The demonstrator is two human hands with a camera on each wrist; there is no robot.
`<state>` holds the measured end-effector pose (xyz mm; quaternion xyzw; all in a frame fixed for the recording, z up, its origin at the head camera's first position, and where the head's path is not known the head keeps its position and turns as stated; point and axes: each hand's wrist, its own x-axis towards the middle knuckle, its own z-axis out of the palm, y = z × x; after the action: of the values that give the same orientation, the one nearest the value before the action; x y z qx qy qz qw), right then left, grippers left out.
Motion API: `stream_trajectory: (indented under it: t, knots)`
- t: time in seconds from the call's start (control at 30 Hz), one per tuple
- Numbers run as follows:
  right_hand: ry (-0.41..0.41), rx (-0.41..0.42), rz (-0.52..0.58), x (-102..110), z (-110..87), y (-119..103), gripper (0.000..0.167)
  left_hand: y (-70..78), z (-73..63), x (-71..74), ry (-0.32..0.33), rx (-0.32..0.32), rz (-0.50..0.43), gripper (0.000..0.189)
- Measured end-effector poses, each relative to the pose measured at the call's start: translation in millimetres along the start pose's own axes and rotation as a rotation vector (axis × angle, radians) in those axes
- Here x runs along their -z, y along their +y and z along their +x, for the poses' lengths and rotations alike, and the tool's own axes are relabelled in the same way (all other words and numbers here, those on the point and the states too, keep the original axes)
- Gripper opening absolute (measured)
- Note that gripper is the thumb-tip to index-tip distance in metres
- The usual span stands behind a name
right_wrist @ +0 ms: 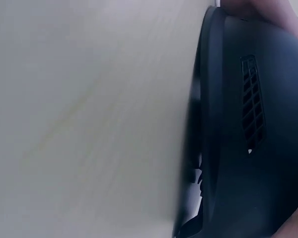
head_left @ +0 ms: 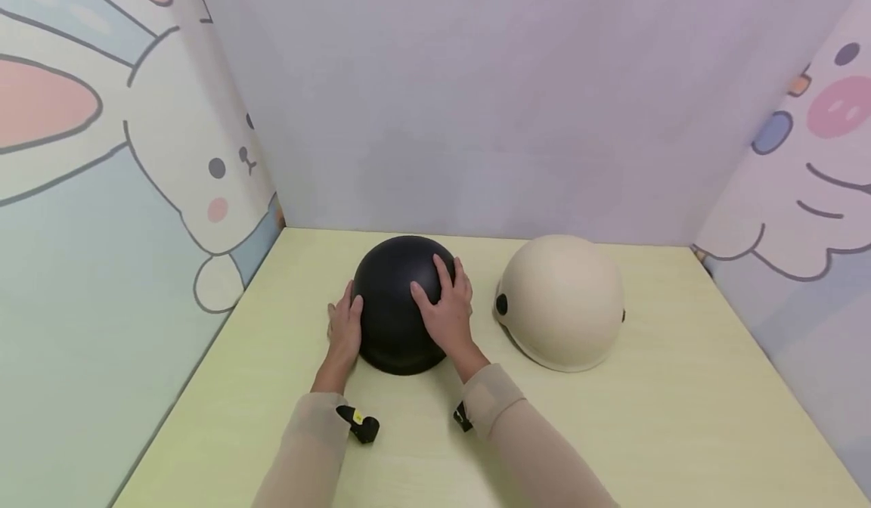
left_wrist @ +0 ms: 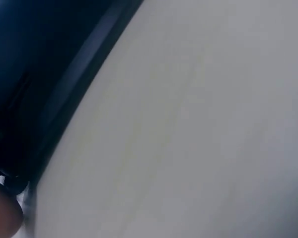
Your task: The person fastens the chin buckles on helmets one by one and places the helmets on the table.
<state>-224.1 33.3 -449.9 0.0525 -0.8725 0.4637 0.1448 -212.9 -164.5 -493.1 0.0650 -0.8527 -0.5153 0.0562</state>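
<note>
A matte black helmet (head_left: 391, 289) is on the pale table, dome up, held between both hands. At its left side, my left hand (head_left: 345, 326) grips it near the edge, thumb against the shell. My right hand (head_left: 447, 308) is spread over the right side, with thumb and fingers bent around the dome. The right wrist view shows a slotted mesh vent (right_wrist: 252, 101) in the shell and part of a dark strap (right_wrist: 192, 225) under the rim. In the left wrist view, one fingertip (left_wrist: 2, 215) shows beside the dark rim.
A cream helmet (head_left: 565, 300) with a black round fitting (head_left: 502, 304) sits dome up, just right of the black one. The pale yellow table (head_left: 653, 432) is bordered by a grey back panel (head_left: 476, 115) and cartoon-printed side panels (head_left: 75, 281). Black wrist cameras (head_left: 361, 425) are worn under both forearms.
</note>
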Motion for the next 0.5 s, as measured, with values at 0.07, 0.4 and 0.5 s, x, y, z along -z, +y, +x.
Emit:
stream_trajectory:
  t: [0.07, 0.4, 0.5]
  knots:
    - [0.010, 0.000, -0.008, -2, 1.7, -1, 0.070, -0.2, 2.3, 1.0, -0.009, 0.003, -0.011, 0.071]
    - [-0.005, -0.004, -0.022, -8, 16.3, 1, 0.071, 3.3, 12.2, 3.5, -0.048, -0.022, -0.119, 0.070]
    - [-0.045, -0.019, -0.008, -5, 19.1, -1, 0.071, 6.5, 11.7, 3.9, -0.060, 0.005, -0.086, 0.073]
